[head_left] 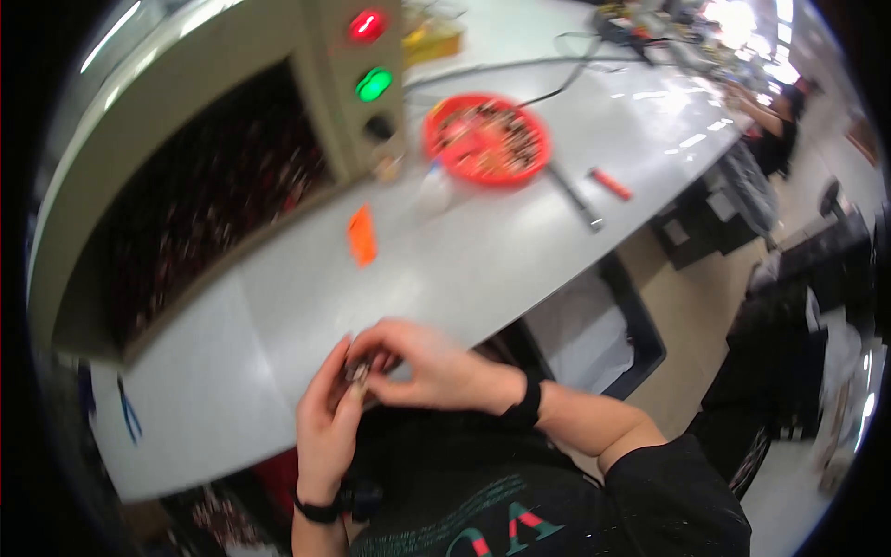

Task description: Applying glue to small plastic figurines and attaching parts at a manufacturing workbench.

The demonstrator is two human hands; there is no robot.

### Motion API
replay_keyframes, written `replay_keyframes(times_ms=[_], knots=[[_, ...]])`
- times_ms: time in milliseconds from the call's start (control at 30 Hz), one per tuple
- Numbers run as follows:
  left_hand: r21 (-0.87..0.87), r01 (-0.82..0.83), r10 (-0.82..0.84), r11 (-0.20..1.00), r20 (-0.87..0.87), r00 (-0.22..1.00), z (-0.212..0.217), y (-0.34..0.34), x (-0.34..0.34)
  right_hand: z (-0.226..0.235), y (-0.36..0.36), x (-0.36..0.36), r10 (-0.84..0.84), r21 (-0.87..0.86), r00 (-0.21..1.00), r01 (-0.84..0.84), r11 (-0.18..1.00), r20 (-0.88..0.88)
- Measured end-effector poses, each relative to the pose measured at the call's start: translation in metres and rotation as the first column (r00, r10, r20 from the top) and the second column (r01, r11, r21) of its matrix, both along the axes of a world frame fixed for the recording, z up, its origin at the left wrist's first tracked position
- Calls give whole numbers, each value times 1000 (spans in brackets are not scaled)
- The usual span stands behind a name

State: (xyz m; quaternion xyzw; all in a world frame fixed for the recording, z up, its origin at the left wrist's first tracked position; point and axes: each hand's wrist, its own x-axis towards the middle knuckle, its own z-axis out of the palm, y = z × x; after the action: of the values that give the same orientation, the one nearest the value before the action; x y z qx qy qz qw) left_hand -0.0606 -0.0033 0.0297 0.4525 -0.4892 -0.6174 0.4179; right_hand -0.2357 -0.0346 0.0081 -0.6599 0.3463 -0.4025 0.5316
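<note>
My left hand [327, 408] and my right hand [422, 367] meet at the near edge of the table, low in the head view. Between their fingertips they pinch a small dark and metallic part [358, 372], blurred and too small to name. Both hands are closed on it, the thumbs on the near side. Beyond the hands, an orange piece of paper or plastic [362, 237] lies on the table. Farther off stands a red bowl [544, 139] with many small dark-ended parts in it.
At left stands a large beige machine [325, 84] with a red and a green lit button and a dark opening. A black-handled tool [575, 197] and a red stick-like object [611, 183] lie right of the bowl. Blue-handled pliers [129, 411] are at far left. Another person [780, 121] works at far right.
</note>
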Motion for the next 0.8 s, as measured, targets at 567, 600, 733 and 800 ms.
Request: replay_keyframes(times_ms=[567, 600, 733, 800], knots=[[21, 60, -59, 998, -53, 997, -12, 2, 9, -11, 0, 5, -79, 4, 997, 79, 997, 5], [-2, 56, -56, 998, -43, 997, -12, 4, 8, -11, 0, 4, -84, 21, 996, 84, 996, 25], [18, 40, -38, 999, -95, 995, -13, 5, 7, -8, -2, 3, -52, 106, 994, 42, 994, 100], [-22, 0, -2, 1000, -125, 992, -13, 4, 7, -7, -2, 3, -57, 140, 990, 39, 989, 131]])
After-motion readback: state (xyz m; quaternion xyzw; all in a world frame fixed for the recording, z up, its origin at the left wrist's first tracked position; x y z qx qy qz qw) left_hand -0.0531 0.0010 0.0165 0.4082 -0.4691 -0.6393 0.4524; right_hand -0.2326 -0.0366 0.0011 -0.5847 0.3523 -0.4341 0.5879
